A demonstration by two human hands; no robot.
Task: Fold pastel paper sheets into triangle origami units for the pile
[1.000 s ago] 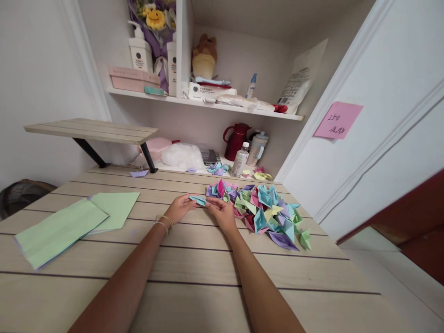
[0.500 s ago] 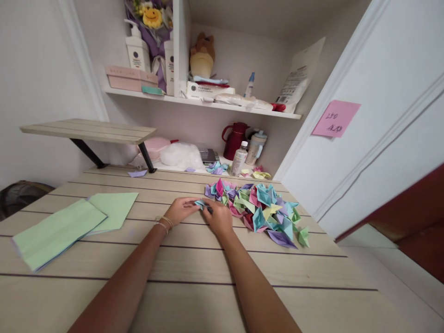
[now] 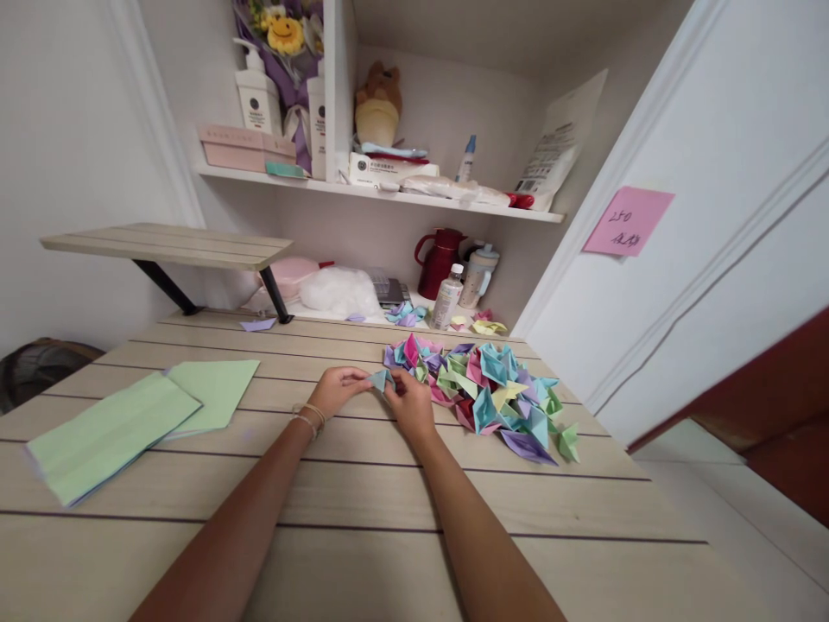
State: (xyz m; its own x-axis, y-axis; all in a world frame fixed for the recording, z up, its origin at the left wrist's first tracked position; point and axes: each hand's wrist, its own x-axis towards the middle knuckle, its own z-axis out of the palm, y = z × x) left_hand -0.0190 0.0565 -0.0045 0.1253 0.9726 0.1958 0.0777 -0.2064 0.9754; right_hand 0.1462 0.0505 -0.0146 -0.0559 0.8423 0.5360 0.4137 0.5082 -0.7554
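A small piece of folded blue paper (image 3: 382, 380) is held between my two hands above the middle of the table. My left hand (image 3: 338, 389) pinches its left end, with bracelets around the wrist. At the other end, the fingers of my right hand (image 3: 412, 403) are closed on the same paper, which now shows a triangular face. Just right of my right hand lies a heap of folded paper boats (image 3: 492, 393) in blue, green, pink, purple and yellow. To the left, flat sheets of green paper (image 3: 117, 429) rest on the table, partly overlapping.
A raised wooden stand (image 3: 168, 244) on black legs is at the table's back left. Behind the table, a clear bottle (image 3: 446, 299), a red jug (image 3: 440, 263) and a cup (image 3: 479, 276) stand beneath a shelf (image 3: 389, 195). A pink note (image 3: 628, 222) sticks to the right panel.
The blue paper has turned in my hands, from a narrow flat strip to a triangular face. My right fingers have shifted around it. The heap and green sheets have stayed in place.
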